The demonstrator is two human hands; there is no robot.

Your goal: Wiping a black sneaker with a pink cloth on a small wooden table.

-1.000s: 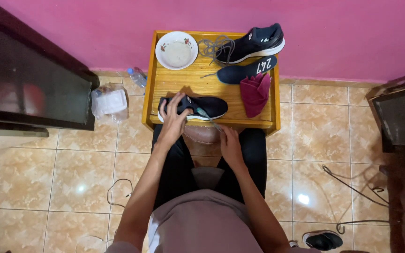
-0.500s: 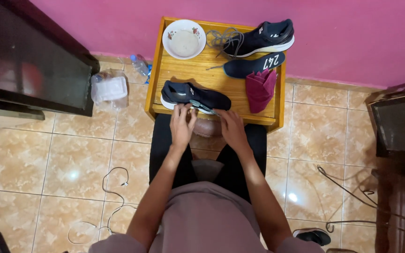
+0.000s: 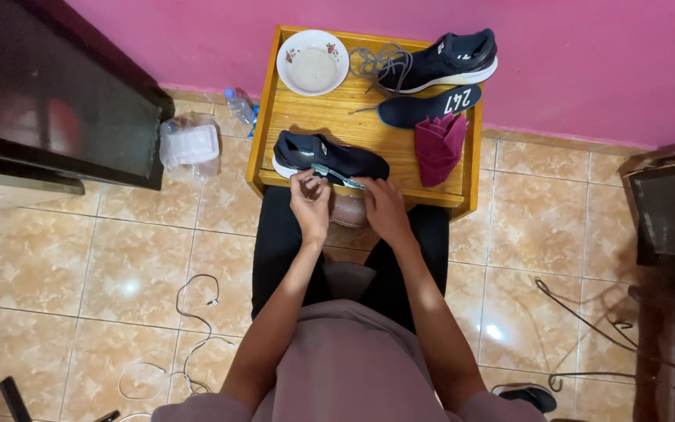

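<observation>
Both the left hand and right hand pinch a grey lace on the near shoe on the wooden table.

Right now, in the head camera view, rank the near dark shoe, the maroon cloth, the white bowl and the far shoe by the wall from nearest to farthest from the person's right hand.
From the right hand:
1. Near dark shoe, at the table's front edge, at the fingertips.
2. Maroon cloth, on the table's right side.
3. and 4. White bowl, back left corner, and far shoe, back right by the wall: too close to call.
</observation>
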